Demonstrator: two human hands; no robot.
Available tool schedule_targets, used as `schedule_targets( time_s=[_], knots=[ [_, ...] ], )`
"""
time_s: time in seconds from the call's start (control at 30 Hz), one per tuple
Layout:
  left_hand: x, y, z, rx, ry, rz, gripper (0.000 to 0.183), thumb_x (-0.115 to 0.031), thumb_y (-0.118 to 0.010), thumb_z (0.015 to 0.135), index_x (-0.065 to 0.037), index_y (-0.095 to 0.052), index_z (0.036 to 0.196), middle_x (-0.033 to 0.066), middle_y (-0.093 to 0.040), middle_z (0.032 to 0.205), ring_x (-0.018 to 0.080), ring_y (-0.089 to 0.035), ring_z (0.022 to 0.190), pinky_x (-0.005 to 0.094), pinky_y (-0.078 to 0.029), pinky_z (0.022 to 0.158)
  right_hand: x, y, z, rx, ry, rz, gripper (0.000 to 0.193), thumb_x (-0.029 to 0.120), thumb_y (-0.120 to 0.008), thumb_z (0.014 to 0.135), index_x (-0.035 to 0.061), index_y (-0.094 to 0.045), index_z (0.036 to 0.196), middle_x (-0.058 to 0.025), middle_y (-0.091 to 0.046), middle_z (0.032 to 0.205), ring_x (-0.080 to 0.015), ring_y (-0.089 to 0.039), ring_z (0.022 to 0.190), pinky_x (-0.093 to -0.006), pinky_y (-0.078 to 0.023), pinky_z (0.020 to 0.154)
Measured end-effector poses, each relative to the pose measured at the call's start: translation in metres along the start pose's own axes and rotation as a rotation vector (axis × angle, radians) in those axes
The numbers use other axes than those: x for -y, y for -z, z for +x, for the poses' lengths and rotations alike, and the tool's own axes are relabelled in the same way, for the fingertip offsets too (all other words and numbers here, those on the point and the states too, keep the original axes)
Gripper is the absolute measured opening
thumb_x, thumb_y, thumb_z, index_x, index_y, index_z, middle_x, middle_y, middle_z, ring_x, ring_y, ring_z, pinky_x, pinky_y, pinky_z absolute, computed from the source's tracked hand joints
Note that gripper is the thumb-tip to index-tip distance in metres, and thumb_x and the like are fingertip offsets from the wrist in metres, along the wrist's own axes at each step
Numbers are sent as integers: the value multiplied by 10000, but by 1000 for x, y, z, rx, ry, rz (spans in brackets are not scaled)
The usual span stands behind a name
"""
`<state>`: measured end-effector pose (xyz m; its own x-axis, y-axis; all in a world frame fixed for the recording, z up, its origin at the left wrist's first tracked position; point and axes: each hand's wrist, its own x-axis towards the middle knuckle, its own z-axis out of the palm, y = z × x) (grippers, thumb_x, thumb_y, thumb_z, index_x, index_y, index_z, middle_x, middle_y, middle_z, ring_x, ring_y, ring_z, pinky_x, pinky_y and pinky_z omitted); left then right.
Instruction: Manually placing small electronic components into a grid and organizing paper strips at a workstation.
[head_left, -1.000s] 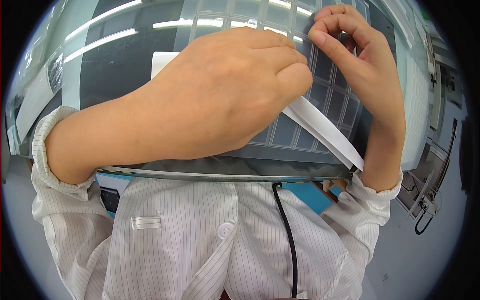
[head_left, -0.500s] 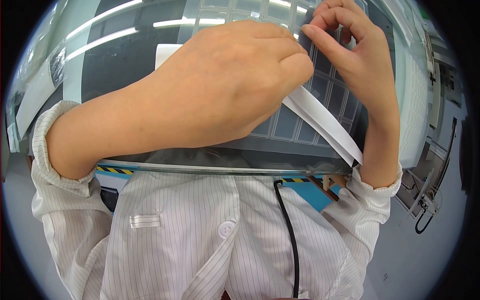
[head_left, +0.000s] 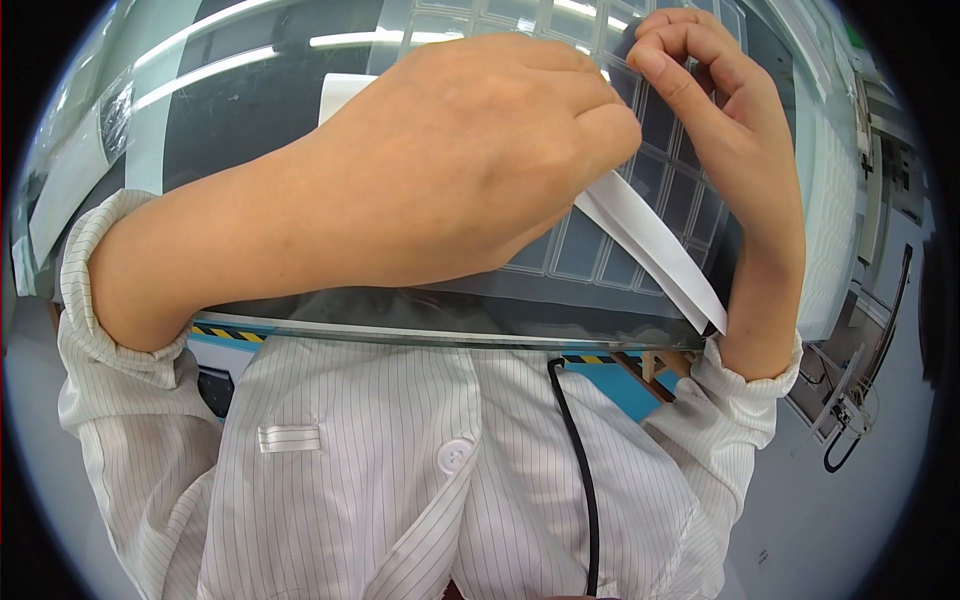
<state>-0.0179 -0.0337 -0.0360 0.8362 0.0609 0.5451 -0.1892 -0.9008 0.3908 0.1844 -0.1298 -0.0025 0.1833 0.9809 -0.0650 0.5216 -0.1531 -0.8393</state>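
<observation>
My left hand [head_left: 500, 150] is closed above a clear tray with many small compartments [head_left: 578, 248], its back facing up and its fingertips hidden. From beneath it a folded white paper strip [head_left: 655, 245] runs down toward my right forearm. A white edge [head_left: 340, 95] also shows on the hand's other side; whether both belong to one piece I cannot tell. Over the tray's right part, my right hand [head_left: 715, 95] has its thumb and forefinger pinched together, the other fingers curled. What lies in the pinch, if anything, is too small to make out.
The tray rests on a dark, glossy tabletop [head_left: 250, 120] that reflects ceiling lights. Clear plastic wrapping with white sheets [head_left: 75, 190] lies at the left edge. Stacked translucent trays [head_left: 830, 210] stand on the right. The table's front edge [head_left: 430, 338] runs close to my body.
Both hands have shifted slightly to the right. The dark thin patch beside my right fingertips no longer shows there. The paper strip's lower end has stayed almost in place.
</observation>
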Motion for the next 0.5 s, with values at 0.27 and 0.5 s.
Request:
schedule_targets(
  time_s=[0.27, 0.5],
  knots=[
    [-3, 4, 1, 23, 47, -53, 107, -40, -681, 767, -23, -578, 789, 127, -633, 807, 299, -655, 852, 407, -535, 771, -4, -16, 3, -160, 186, -343, 155, 61, -692, 934, 14, -549, 969, -57, -476, 878, -141, -471, 767, -251, -406, 699],
    [2, 44, -2, 58, 8, -35, 121, -10, -670, 782, 13, -568, 844, 154, -586, 759, 339, -617, 719, 386, -513, 701, 8, 1, -19, -95, 85, 39, 118, 72, -698, 931, -24, -660, 989, -23, -641, 966, -77, -551, 865, -243, -440, 814]
  ],
)
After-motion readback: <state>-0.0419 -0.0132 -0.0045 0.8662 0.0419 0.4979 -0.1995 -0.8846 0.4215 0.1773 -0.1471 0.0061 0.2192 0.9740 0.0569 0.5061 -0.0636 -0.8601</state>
